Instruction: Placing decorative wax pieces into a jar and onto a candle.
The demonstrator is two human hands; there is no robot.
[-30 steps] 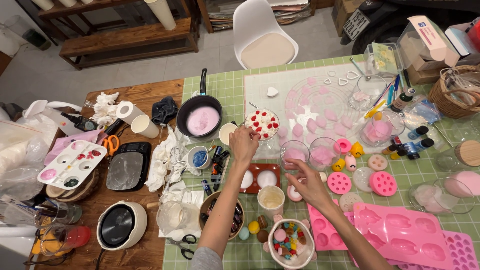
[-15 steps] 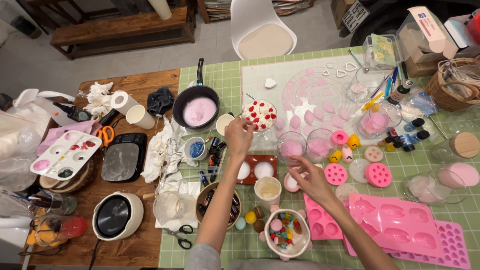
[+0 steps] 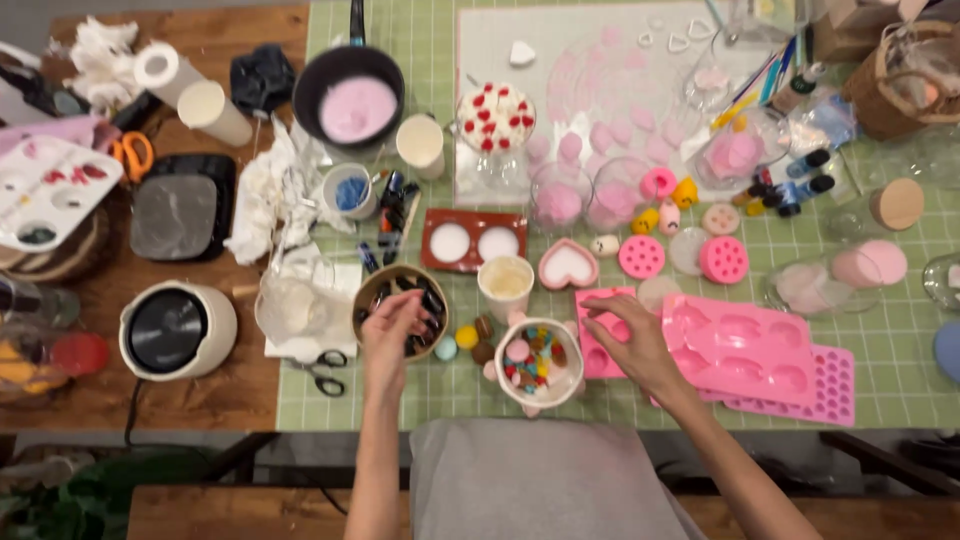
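My left hand (image 3: 392, 335) reaches into a brown bowl (image 3: 368, 296) filled with small dark bottles, its fingers curled among them; whether it grips one I cannot tell. My right hand (image 3: 628, 335) hovers with loosely spread fingers over a pink silicone mould (image 3: 598, 362), holding nothing. Between the hands stands a white cup of coloured pieces (image 3: 538, 366). Just beyond it sit a paper cup (image 3: 506, 283) and a heart-shaped dish (image 3: 567, 266).
Larger pink moulds (image 3: 760, 355) lie to the right. A dark pan of pink liquid (image 3: 349, 100), a glass topped with red hearts (image 3: 495, 117), a red tray (image 3: 473, 240), scissors (image 3: 322, 368), a white melting pot (image 3: 175, 328) and a palette (image 3: 50, 185) crowd the table.
My left hand has drawn back from the heart-topped glass to the brown bowl near me. My right hand has shifted down onto the pink mould. The camera has tilted closer.
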